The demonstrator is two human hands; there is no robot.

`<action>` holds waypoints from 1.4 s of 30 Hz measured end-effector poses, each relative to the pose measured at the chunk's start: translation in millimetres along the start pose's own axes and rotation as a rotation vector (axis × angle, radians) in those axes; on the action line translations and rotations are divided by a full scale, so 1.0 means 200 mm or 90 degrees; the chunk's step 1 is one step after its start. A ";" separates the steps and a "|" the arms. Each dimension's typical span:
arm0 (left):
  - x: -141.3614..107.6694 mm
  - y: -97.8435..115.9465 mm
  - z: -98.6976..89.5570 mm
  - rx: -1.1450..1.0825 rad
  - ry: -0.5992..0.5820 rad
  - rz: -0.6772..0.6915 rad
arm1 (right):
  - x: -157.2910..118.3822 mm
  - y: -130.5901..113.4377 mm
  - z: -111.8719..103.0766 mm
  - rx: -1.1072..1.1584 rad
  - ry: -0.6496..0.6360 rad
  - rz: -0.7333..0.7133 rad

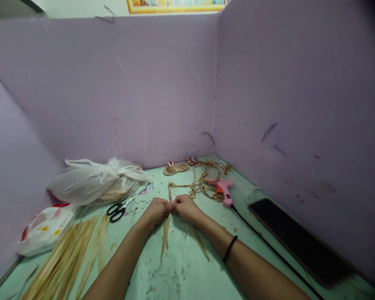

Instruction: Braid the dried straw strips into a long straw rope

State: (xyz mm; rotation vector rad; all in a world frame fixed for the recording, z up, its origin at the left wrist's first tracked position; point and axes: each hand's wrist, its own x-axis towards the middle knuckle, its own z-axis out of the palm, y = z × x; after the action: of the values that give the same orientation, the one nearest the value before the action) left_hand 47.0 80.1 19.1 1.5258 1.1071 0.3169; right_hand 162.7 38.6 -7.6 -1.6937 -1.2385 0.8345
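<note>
— What is held at the grip?
— The cord [170, 191], pinched between the fingertips of the left hand [156, 211] and the right hand [186, 207]; both are closed narrowly on it, close together.
— Which step is in hand?
— Loose strands [165, 238] seem to be being twisted or plaited into the cord. A firm pinch and even tension would be called for by the next move.
— How is the cord pointed?
— Its worked length is directed away from the body, its long axis nearly straight just beyond the grip, then it is bent sharply right, towards the coils [206, 177]. The strands are spread nearward over the table [175, 271].
— And farther out?
— Left of the grip, the scissors [116, 212] are laid, with fibres [65, 254] spread nearer; to the right and beyond, the glue gun [226, 192] is set beside the coils.
</note>
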 end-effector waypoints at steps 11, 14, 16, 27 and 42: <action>-0.01 0.00 0.01 -0.028 0.010 0.005 | 0.01 0.03 0.01 -0.002 -0.005 -0.029; -0.01 0.00 0.02 -0.030 0.014 0.013 | 0.01 0.04 0.01 0.002 -0.011 -0.030; -0.01 0.00 0.02 -0.027 0.018 0.016 | 0.01 0.04 0.00 0.002 -0.015 -0.024; -0.01 0.00 -0.01 -0.050 -0.038 0.020 | 0.01 0.01 -0.06 -0.047 -0.115 0.000; -0.06 0.06 -0.03 0.119 0.030 0.027 | 0.00 -0.03 -0.10 0.079 -0.107 0.108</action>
State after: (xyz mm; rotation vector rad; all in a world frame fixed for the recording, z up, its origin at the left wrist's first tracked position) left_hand 41.7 75.7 36.3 1.7169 1.1683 0.2852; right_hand 178.3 33.6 6.4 -1.6717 -1.1376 1.1522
